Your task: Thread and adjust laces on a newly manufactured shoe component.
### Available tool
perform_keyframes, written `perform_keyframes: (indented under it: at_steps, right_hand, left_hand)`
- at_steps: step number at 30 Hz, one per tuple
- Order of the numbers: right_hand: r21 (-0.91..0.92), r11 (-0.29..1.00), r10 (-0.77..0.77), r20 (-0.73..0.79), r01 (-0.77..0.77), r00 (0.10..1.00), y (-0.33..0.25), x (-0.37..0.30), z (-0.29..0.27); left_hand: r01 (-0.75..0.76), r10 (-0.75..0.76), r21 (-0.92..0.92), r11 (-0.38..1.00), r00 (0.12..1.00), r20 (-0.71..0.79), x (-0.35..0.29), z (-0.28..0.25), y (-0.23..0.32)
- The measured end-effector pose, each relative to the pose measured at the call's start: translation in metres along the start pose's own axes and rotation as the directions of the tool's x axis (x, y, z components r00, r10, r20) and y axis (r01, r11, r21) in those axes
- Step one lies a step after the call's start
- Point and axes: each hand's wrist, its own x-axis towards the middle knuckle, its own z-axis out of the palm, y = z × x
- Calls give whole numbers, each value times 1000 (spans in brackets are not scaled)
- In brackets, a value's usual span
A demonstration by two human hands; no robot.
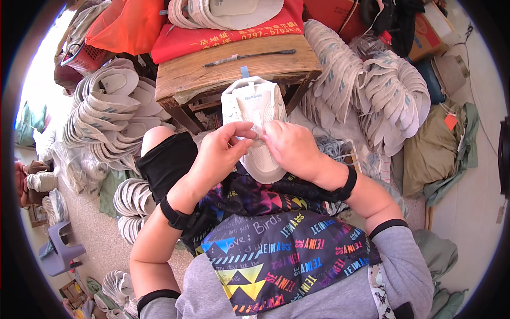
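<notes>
A pale off-white shoe upper [257, 98] stands in front of me against the edge of a wooden stool, its toe toward me and a small blue tab at its heel end. My left hand [223, 151] is at the left of its lacing area, with thumb and fingertips drawn together in a pinch. From the right, my right hand [292, 146] lies over the shoe upper, its fingers curled and pressed close to the left fingertips. Whatever is between the fingertips is too small or hidden to make out.
On the wooden stool [191, 80] lie a thin dark tool [248, 57] and a red bag [223, 40] bearing more uppers. Stacks of uppers [106, 106] stand at left, with others [393, 101] at right. Grey-blue laces [332, 144] lie beside my right hand. A purple plastic stool [62, 249] is at far left.
</notes>
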Motion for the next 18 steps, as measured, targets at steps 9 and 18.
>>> perform_keyframes:
  at_steps: [9, 18]
  right_hand:
    - [129, 990, 33, 142, -51, 989, 9, 6, -16]
    - [167, 927, 265, 336, -334, 904, 34, -9, -51]
  left_hand:
    - [-370, 457, 656, 658, 888, 44, 18, 16, -4]
    - [-268, 162, 316, 910, 932, 324, -53, -66, 26]
